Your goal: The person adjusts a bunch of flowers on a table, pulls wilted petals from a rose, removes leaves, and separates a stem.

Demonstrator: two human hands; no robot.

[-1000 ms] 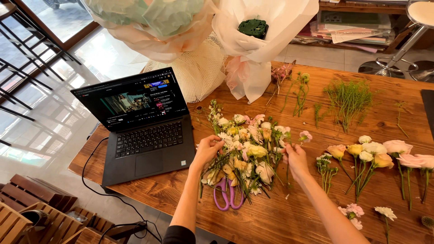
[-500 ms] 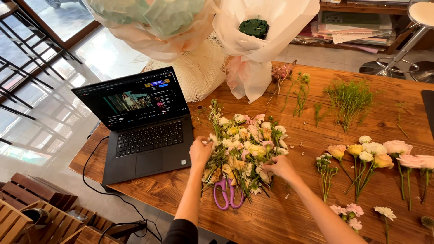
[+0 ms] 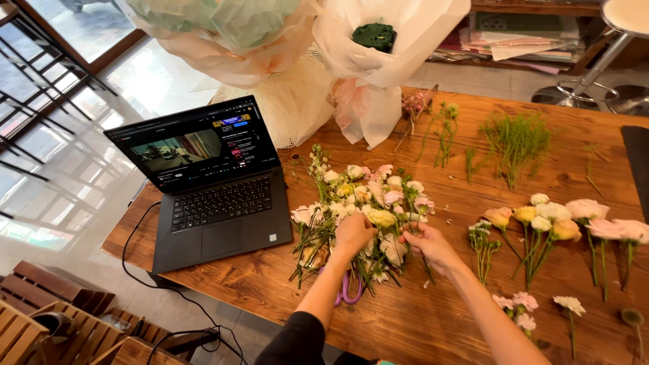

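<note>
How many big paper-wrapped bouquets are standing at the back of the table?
2. One in peach and green wrap stands behind the laptop; one in white wrap stands right of it. More could sit beyond the frame.

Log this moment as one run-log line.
left hand: on pile of cut flowers | right hand: gripping stems at pile's right edge | purple scissors: under pile | open laptop: left of pile | wooden table

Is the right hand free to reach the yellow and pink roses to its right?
Probably yes: the right hand lies on the flower pile, and only bare table and small white sprigs separate it from the roses.
</note>
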